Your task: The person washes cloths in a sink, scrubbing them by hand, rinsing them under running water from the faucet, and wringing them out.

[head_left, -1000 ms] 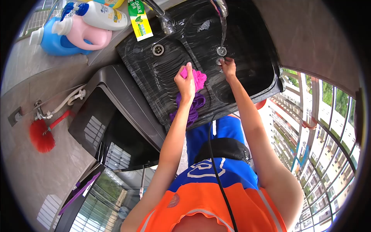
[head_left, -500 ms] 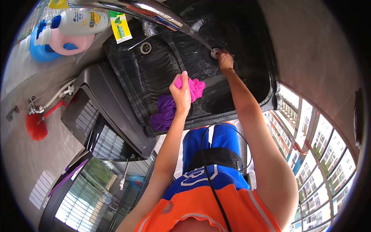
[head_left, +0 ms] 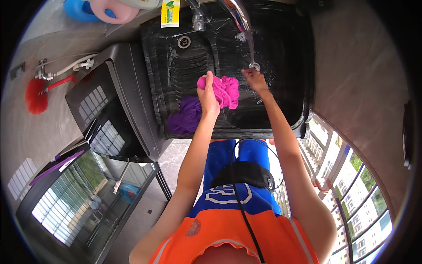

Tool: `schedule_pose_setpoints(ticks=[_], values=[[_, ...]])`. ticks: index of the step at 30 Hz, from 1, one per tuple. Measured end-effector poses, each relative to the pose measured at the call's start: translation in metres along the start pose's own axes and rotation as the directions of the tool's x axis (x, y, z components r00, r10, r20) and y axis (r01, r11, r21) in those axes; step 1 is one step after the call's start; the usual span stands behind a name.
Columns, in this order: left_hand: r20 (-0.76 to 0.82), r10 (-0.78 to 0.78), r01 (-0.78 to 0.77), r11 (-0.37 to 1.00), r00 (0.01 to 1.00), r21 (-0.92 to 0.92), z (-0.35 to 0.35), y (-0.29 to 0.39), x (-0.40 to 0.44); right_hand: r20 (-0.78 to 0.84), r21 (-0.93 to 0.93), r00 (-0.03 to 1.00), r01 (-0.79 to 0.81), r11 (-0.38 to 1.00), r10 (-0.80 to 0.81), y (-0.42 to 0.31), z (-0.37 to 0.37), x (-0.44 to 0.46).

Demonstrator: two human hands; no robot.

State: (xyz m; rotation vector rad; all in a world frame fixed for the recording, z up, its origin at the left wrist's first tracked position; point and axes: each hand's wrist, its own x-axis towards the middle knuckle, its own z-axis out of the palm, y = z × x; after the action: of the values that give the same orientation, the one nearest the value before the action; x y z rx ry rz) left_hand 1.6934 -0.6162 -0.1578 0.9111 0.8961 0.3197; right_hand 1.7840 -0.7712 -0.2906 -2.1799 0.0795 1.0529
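Observation:
My left hand (head_left: 208, 99) is closed around a bunched pink cloth (head_left: 228, 91), held over the middle of the black sink (head_left: 285, 88), with the thumb along its top. Just beside that hand, a crumpled purple cloth (head_left: 185, 117) lies on the ribbed washboard side. My right hand (head_left: 256, 82) is in the basin, right by the round drain (head_left: 254, 66). Its fingers look bent and a little apart, and I see nothing in them. Water runs from the chrome faucet (head_left: 239, 15) down to the drain, close to the fingertips.
A second round drain fitting (head_left: 184, 42) sits on the washboard side. Behind it lies a yellow-green packet (head_left: 170, 13), with a pink bottle (head_left: 115, 11) farther left. A dark washing machine (head_left: 127, 97) stands left, and a red brush (head_left: 36, 97) hangs by the wall.
My right hand has drawn slightly back from the drain, which shows more now. My left hand still holds the pink cloth. The view has shifted, so the faucet appears farther right and higher.

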Motion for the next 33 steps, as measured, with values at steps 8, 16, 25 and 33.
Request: schedule_pose_setpoints(ticks=[8, 16, 25, 33], values=[[0.277, -0.135, 0.030, 0.935, 0.951, 0.355, 0.013, -0.038, 0.028, 0.114, 0.700, 0.947, 0.137, 0.700, -0.299, -0.025, -0.012, -0.098], [0.457, 0.412, -0.566, 0.194, 0.789, 0.802, -0.076, 0.005, -0.020, -0.498, -0.146, 0.866, -0.029, 0.989, -0.048, 0.029, -0.039, 0.002], [0.277, -0.081, -0.289, -0.265, 0.957, 0.920, -0.207, 0.044, -0.038, 0.332, 0.026, 0.806, 0.511, 0.859, -0.489, -0.097, 0.047, -0.112], [0.499, 0.097, -0.487, 0.438, 0.861, 0.756, -0.152, 0.088, -0.030, 0.377, 0.336, 0.712, 0.491, 0.804, -0.593, -0.106, 0.130, -0.114]])
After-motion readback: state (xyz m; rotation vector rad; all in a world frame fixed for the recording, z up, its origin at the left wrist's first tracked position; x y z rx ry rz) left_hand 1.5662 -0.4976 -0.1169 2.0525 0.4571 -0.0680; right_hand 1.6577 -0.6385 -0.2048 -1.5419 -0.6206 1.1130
